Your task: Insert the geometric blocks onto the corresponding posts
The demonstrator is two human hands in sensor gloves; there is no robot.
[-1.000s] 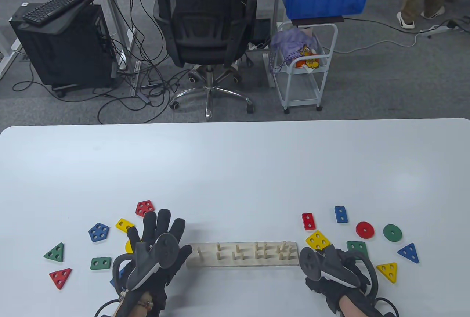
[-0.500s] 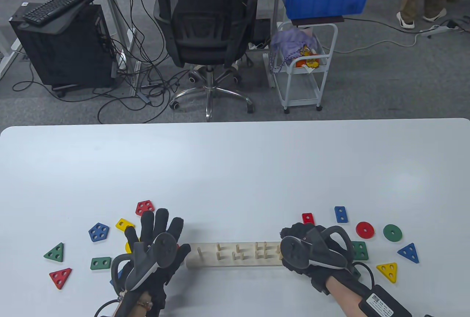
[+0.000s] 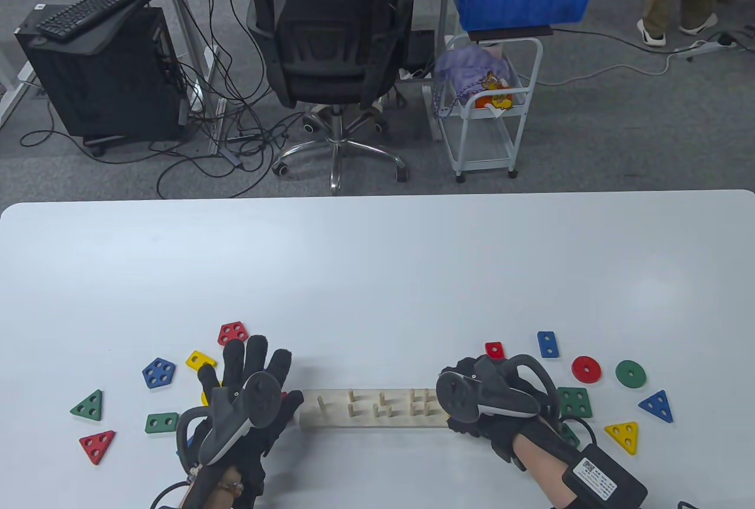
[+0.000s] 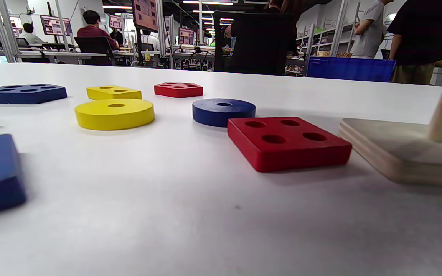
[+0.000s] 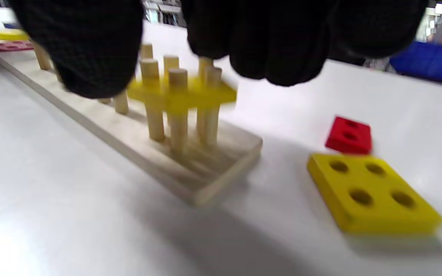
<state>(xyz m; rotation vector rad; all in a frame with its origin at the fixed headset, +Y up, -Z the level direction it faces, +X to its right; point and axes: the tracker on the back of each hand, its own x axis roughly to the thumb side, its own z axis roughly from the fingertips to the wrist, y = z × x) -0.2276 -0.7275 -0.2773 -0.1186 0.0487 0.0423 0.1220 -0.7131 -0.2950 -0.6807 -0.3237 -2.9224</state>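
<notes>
While the right hand (image 3: 483, 397) hovers over the wooden board's (image 3: 365, 417) right end, fingers (image 5: 278, 46) just above a yellow block (image 5: 182, 94) halfway down the end posts, grip uncertain; left hand (image 3: 248, 397) lies spread, empty; every other block lies loose, so nearly everything remains.

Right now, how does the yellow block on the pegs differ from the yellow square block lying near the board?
The yellow block on the pegs sits partway down the end posts, off the peg board; the yellow square block lies flat on the table. The right hand hangs above the first; nothing touches the second. Both are yellow.
</notes>
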